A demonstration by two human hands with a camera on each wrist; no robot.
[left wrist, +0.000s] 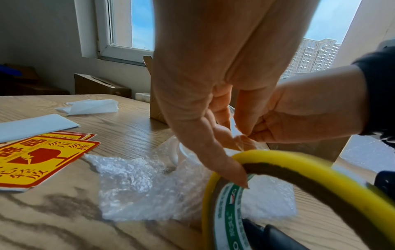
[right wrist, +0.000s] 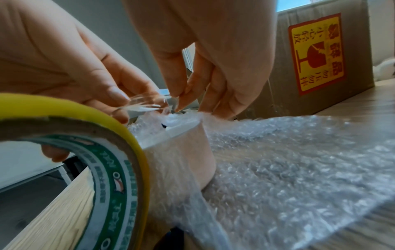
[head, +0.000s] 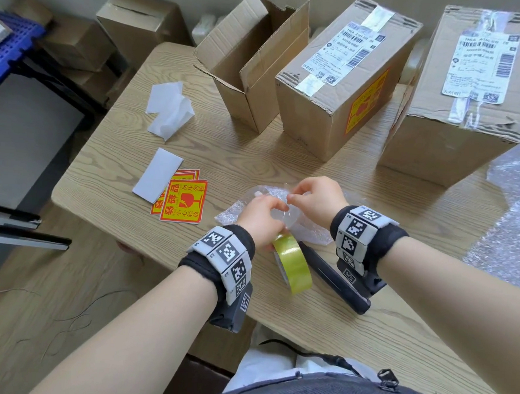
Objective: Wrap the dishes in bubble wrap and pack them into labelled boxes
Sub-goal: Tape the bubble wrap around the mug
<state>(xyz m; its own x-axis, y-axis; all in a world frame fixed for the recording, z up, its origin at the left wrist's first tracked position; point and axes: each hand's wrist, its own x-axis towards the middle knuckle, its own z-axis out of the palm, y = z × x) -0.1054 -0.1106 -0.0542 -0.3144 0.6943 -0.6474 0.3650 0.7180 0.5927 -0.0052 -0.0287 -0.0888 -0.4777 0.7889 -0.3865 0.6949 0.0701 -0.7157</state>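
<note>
Nearest you: tape roll point(head: 291, 264), yellow, hung on your left hand point(head: 259, 216), whose fingers curl through its core. Just beyond the roll: wrapped dish point(right wrist: 181, 152), loose in bubble wrap point(head: 307, 227) on the table point(head: 108, 163). Above it your right hand point(head: 316, 200) pinches the clear tape strip point(right wrist: 145, 104). Risk: strip folding onto itself, wrap springing open. Beyond the dish: open box point(head: 248, 62), waiting.
</note>
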